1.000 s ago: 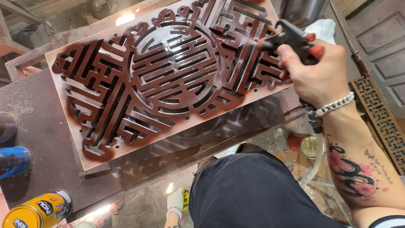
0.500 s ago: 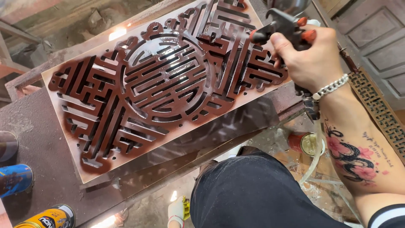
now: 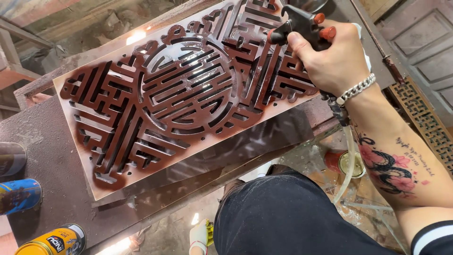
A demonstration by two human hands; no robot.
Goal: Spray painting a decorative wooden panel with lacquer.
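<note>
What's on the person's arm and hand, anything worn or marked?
Only the right hand shows. A silver chain bracelet circles the wrist, the forearm carries a tattoo of pink flowers, a dark snake and script, and a black sleeve with a white stripe ends near the elbow.

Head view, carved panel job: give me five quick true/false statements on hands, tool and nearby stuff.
1. The right hand grips a black spray gun with red knobs. True.
2. The reddish-brown carved fretwork wooden panel stands upright. False: it lies flat on the stained metal workbench.
3. The left hand presses on the panel. False: it is out of view.
4. A clear hose hangs below the gun. True.
5. The yellow can sits on the panel. False: it lies at the bench's lower left.
</note>
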